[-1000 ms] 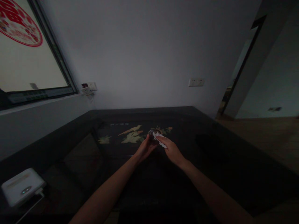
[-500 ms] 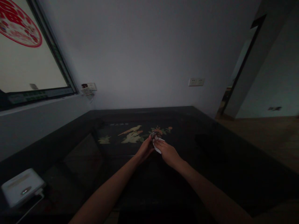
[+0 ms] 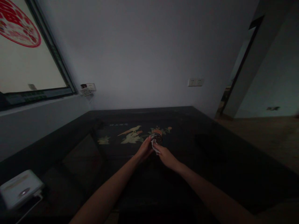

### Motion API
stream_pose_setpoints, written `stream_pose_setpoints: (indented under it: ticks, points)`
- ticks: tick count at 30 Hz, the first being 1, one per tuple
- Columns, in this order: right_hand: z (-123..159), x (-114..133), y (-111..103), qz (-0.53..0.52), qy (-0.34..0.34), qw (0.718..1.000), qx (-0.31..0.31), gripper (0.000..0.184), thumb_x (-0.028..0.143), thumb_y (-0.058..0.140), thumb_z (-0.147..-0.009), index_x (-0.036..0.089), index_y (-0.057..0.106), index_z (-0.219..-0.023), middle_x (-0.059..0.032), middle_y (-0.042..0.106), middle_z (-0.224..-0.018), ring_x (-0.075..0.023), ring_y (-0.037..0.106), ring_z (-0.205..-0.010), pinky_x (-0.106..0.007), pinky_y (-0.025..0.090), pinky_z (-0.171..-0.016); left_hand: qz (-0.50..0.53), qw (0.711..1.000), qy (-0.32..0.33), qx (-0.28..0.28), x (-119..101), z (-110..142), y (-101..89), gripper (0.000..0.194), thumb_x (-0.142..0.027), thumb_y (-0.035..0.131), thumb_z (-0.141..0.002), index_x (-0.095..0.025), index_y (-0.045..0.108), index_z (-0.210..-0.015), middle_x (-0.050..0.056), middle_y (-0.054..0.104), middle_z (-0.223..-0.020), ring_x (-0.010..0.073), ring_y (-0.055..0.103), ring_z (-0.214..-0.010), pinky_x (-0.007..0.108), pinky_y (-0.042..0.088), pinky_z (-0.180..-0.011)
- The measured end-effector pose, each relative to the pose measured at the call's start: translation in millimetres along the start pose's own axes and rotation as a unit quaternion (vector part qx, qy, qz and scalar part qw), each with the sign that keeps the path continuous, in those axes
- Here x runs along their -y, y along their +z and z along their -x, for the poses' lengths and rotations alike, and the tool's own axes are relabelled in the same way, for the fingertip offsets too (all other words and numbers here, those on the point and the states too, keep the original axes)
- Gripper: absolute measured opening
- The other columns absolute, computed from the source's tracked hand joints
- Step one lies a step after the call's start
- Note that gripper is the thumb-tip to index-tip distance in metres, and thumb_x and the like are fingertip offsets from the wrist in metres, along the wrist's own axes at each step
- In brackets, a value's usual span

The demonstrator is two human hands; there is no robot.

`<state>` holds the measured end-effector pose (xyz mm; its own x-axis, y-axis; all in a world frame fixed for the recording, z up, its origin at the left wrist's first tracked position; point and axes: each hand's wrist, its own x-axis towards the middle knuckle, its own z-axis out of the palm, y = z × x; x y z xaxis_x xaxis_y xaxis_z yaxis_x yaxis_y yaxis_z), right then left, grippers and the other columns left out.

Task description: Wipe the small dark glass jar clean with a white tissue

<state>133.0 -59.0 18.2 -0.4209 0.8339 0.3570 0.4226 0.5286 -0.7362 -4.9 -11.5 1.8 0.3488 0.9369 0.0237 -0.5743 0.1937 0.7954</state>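
Observation:
My left hand (image 3: 144, 148) is closed around the left side of a small, round, dark, shiny object (image 3: 159, 138). It looks like glass, perhaps a cup or jar, but the dim light hides its exact kind. My right hand (image 3: 167, 155) pinches a crumpled white tissue or cloth (image 3: 154, 146) against the near side of that object. Both hands are close together over the middle of a dark, glossy table (image 3: 149, 193). Part of the round object is hidden behind the fingers and the white piece.
Bird and flower pictures (image 3: 130, 137) decorate the tabletop. At the left front lies a white box-shaped device (image 3: 22, 189) with a white cable. A pale wall (image 3: 140, 56) with sockets (image 3: 195, 82) rises behind the table, and a window (image 3: 23, 65) is at left.
My right hand has slid slightly down and turned, so more of the round object shows. The white piece now looks narrower and more bunched. My left hand has stayed nearly in place.

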Motion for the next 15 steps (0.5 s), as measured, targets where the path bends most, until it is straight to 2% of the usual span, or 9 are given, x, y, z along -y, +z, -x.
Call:
stream_pose_setpoints:
  ticks: [4,9,12,15]
  points:
    - [2,-1,-11,0.172,-0.017,0.984,0.033,0.058,0.002,0.035,-0.084,0.023,0.044,-0.137,-0.0045,0.043,-0.145,-0.0180,0.038,-0.134,-0.039,0.032,-0.110,-0.001,1.000,-0.001,-0.007,1,-3,-1.6,0.042,-0.047,0.069,-0.075,-0.016,0.063,-0.102,0.009,0.067,-0.101,0.0197,0.062,-0.091,0.030,0.046,-0.083]
    - [0,4,-21,0.335,-0.017,0.939,0.073,0.056,0.002,0.036,-0.085,0.026,0.046,-0.136,-0.0047,0.041,-0.146,-0.0226,0.031,-0.138,-0.048,0.033,-0.108,-0.011,1.000,-0.011,-0.010,-1,0,-0.3,0.039,-0.045,0.068,-0.077,-0.017,0.063,-0.104,0.009,0.066,-0.107,0.0197,0.061,-0.097,0.028,0.046,-0.082]
    - [0,5,-18,0.333,-0.009,0.940,0.069,0.054,0.003,0.035,-0.086,0.021,0.047,-0.136,-0.0079,0.042,-0.145,-0.0233,0.032,-0.138,-0.046,0.035,-0.107,-0.015,1.000,-0.012,-0.013,-3,2,0.9,0.039,-0.044,0.069,-0.076,-0.018,0.063,-0.105,0.008,0.066,-0.107,0.0199,0.061,-0.098,0.028,0.045,-0.082]
    - [2,4,-13,0.263,0.002,0.963,0.049,0.053,0.002,0.034,-0.085,0.015,0.050,-0.133,-0.0112,0.044,-0.143,-0.0219,0.035,-0.136,-0.042,0.032,-0.110,-0.017,1.000,-0.012,-0.016,-1,1,1.1,0.037,-0.043,0.070,-0.076,-0.018,0.064,-0.102,0.008,0.067,-0.102,0.0198,0.061,-0.094,0.028,0.046,-0.081]
